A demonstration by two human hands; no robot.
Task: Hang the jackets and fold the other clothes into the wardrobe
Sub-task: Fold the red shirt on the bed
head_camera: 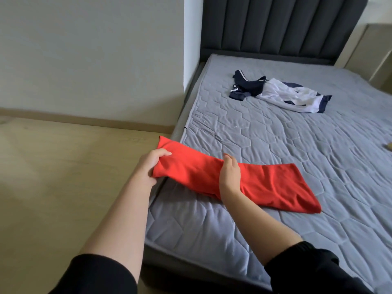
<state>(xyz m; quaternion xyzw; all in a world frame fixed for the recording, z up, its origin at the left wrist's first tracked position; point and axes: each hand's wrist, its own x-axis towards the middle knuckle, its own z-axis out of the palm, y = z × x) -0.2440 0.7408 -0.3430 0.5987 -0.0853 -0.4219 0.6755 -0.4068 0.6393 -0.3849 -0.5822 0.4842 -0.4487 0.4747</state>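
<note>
A red garment (pixel 271 185), folded into a long strip, lies across the near left corner of the grey mattress (pixel 297 145). My left hand (pixel 148 168) grips its left end, which is lifted past the bed's edge. My right hand (pixel 230 177) lies across the middle of the strip, its fingers curled over the far edge. A navy and white jacket (pixel 282 92) lies crumpled farther up the mattress, near the headboard.
A dark padded headboard (pixel 275 26) stands at the back. A white wall corner (pixel 192 49) juts out beside the bed's left edge. Light wooden floor (pixel 63 166) spreads to the left. A pale bedside unit (pixel 373 45) is at the far right.
</note>
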